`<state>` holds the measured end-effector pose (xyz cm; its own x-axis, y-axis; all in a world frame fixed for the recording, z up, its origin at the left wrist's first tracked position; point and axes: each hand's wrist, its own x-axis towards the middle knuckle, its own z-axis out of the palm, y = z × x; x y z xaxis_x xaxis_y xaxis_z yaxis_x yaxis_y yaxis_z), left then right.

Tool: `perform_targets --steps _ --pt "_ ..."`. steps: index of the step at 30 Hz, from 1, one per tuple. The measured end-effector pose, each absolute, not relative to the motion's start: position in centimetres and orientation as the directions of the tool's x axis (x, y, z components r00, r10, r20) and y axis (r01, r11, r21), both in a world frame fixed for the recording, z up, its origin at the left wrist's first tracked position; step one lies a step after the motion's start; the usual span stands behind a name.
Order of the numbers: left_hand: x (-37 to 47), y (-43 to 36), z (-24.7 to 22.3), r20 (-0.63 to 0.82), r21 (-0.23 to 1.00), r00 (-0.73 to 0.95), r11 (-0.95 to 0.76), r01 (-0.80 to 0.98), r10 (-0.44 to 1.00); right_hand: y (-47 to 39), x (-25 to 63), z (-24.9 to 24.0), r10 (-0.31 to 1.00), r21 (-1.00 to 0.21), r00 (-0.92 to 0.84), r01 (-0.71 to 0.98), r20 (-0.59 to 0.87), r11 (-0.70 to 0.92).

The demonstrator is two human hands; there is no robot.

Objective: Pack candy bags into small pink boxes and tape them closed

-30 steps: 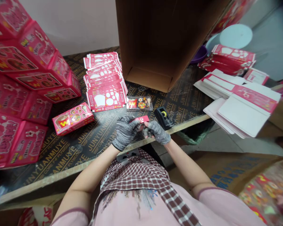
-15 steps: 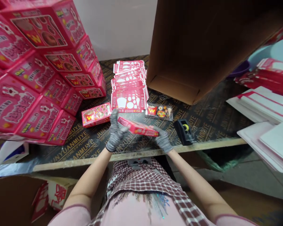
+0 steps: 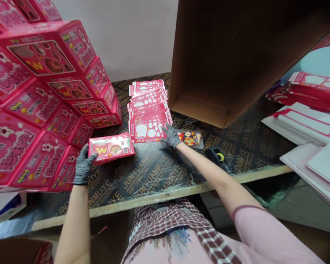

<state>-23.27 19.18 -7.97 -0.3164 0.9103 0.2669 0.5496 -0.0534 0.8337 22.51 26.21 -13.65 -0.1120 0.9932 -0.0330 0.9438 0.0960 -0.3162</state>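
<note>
Dark tabletop (image 3: pixel 151 170), pale wall (image 3: pixel 143 36) behind: the left hand (image 3: pixel 83 167) touches a pink box (image 3: pixel 112 146), grip unclear; right hand (image 3: pixel 171 138) splayed.

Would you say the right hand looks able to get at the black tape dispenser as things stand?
Probably yes: nothing lies on the tape dispenser beside the right forearm, though the right hand, at the flat cartons, would have to draw back.
</note>
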Motion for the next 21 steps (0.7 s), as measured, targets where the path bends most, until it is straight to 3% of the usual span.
perform_targets --steps 2,5,13,15,17,19,21 --pt "-23.6 19.3 -8.3 0.355 0.672 -0.34 0.016 0.741 0.871 28.9 23.0 -12.8 0.994 -0.264 -0.087 0.962 -0.066 0.067" --pt "-21.6 18.8 -8.1 0.486 0.482 -0.282 0.016 0.876 0.827 31.8 23.1 -11.9 0.996 -0.229 -0.022 0.973 -0.086 0.002" --pt "-13.3 18.6 -6.9 0.457 0.327 -0.069 -0.095 0.94 0.887 33.2 23.6 -9.5 0.996 -0.375 0.09 0.924 0.009 -0.08" --pt "-11.4 18.7 -6.6 0.491 0.311 -0.013 -0.161 0.937 0.871 31.1 24.6 -7.8 0.983 -0.461 0.08 0.887 0.162 0.004" --pt "-9.1 18.5 -6.1 0.584 0.271 0.076 -0.282 0.921 0.808 27.5 26.0 -5.6 0.921 -0.52 -0.005 0.824 0.39 0.225" --pt "-6.2 17.6 -5.1 0.693 0.189 0.201 -0.443 0.876 0.692 22.9 27.6 -2.8 0.827 -0.446 -0.183 0.77 0.531 0.457" --pt "-3.1 16.2 -4.0 0.748 0.117 0.319 -0.588 0.8 0.583 18.2 28.9 0.1 0.766 -0.377 -0.331 0.72 0.552 0.583"
